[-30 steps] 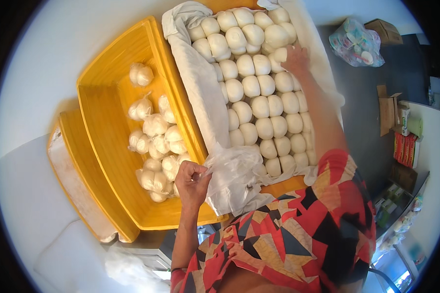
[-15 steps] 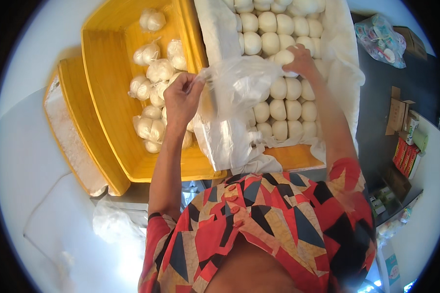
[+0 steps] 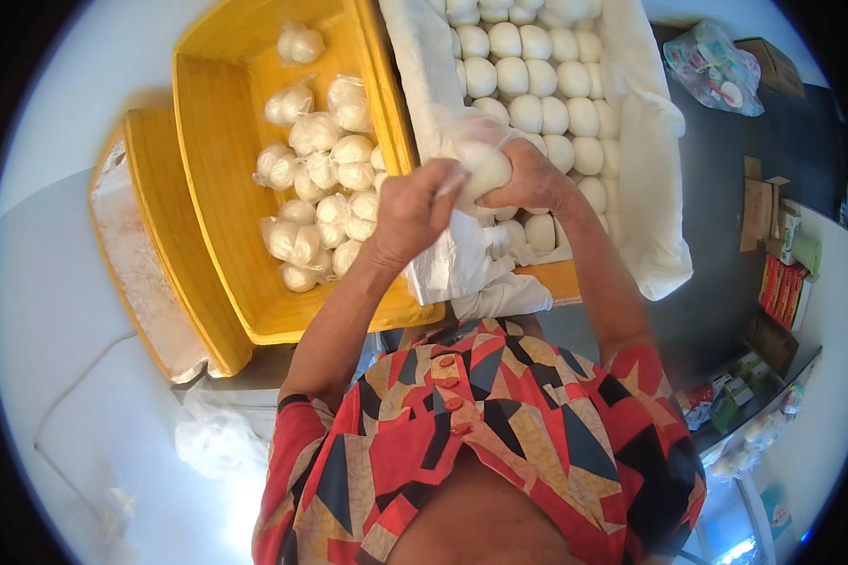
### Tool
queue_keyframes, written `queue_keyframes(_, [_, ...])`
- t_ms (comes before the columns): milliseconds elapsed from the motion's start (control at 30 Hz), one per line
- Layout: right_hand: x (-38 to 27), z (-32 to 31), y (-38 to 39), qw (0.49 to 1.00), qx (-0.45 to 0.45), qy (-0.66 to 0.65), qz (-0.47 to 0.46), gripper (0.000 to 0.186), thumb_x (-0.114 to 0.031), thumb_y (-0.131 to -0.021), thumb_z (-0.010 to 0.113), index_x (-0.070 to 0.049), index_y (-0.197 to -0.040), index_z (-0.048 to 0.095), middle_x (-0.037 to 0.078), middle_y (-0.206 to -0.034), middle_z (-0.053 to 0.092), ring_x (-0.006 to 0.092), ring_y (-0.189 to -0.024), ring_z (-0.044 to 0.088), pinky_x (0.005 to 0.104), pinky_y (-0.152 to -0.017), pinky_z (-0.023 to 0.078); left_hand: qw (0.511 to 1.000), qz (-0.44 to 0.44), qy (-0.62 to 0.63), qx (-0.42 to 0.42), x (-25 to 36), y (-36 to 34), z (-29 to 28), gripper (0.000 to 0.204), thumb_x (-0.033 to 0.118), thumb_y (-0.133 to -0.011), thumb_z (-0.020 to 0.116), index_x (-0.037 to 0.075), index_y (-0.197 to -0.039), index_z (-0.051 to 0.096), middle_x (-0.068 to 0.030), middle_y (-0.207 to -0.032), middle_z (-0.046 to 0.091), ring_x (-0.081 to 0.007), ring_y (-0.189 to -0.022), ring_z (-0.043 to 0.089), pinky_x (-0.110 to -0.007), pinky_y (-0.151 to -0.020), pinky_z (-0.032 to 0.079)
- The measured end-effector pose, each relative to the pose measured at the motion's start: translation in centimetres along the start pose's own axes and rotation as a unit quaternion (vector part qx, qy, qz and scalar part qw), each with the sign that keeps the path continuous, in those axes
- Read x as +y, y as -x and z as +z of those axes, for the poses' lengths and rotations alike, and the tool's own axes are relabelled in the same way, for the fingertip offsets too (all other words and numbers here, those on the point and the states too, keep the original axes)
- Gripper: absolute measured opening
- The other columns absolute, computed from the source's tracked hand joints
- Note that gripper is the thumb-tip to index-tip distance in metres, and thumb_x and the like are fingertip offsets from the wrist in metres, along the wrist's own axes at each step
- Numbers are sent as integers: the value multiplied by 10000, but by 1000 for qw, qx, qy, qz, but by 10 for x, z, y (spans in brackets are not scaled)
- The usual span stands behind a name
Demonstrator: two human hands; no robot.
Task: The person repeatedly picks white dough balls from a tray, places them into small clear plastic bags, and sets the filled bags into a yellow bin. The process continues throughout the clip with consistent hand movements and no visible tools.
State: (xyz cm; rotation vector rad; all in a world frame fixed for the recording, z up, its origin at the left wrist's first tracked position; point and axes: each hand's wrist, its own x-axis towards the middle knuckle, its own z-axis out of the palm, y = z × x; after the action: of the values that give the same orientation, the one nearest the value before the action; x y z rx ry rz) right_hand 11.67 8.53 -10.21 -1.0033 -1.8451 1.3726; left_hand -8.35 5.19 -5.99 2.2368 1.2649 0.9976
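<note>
My left hand (image 3: 422, 209) is closed, pinching the edge of a clear plastic bag (image 3: 461, 125). Beside it, my right hand (image 3: 530, 177) grips a white steamed bun (image 3: 483, 168) against the bag. Film covers part of the bun, so I cannot tell how far inside it is. Both hands meet above the near left part of a cloth-lined crate (image 3: 667, 179) with rows of plain white buns (image 3: 526, 113). To the left, a yellow crate (image 3: 205, 179) holds several bagged buns (image 3: 313, 134). A stack of clear plastic bags (image 3: 457, 261) lies between the crates, under my hands.
A second yellow crate (image 3: 174, 254) with a whitish inside leans at far left. White cloth (image 3: 504, 296) hangs over the right crate's near edge. On the dark surface at right are a bag of small packages (image 3: 714, 68), an open cardboard box (image 3: 758, 209) and red boxes (image 3: 782, 287).
My right hand has come from the bun rows toward me and left, carrying a bun to the bag. My left hand has moved right and nearer, bringing the bag around the bun.
</note>
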Motion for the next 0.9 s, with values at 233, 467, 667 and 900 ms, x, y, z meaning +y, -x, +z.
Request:
queue_keyframes(233, [-31, -27, 27, 965, -10, 196, 174, 680, -600, -757, 652, 8, -1059, 635, 183, -908, 667, 333, -861, 645, 392, -783, 505, 996, -70, 23, 48, -4, -3, -5, 82, 104, -878, 635, 26, -865, 615, -114, -625, 599, -199, -535, 598, -304, -514, 473])
queue_keyframes(467, [-68, -21, 71, 675, -261, 689, 33, 209, -224, -788, 627, -21, -839, 612, 105, -825, 634, 236, -798, 627, 361, -706, 455, 942, -283, 158, -80, -17, -12, -23, 326, 274, -925, 608, 17, -727, 590, -25, -647, 596, -102, -587, 523, -275, -596, 446])
queue_keyframes(667, [-109, -28, 70, 694, -71, 657, -287, 109, -147, -720, 677, -80, -785, 621, 25, -639, 612, 174, -622, 571, 316, -634, 401, 804, -317, 494, -94, 17, 2, -48, 276, 283, -949, 534, 30, -861, 604, -58, -860, 656, -132, -896, 623, -337, -869, 450])
queue_keyframes(900, [-130, 23, 57, 983, 177, 25, -40, 252, -114, -819, 731, -7, -993, 584, 47, -769, 656, 64, -595, 567, 214, -489, 420, 859, -165, 468, -126, 55, 24, -68, 368, 56, -941, 517, -33, -1298, 511, -151, -1211, 603, -160, -916, 654, -281, -832, 521])
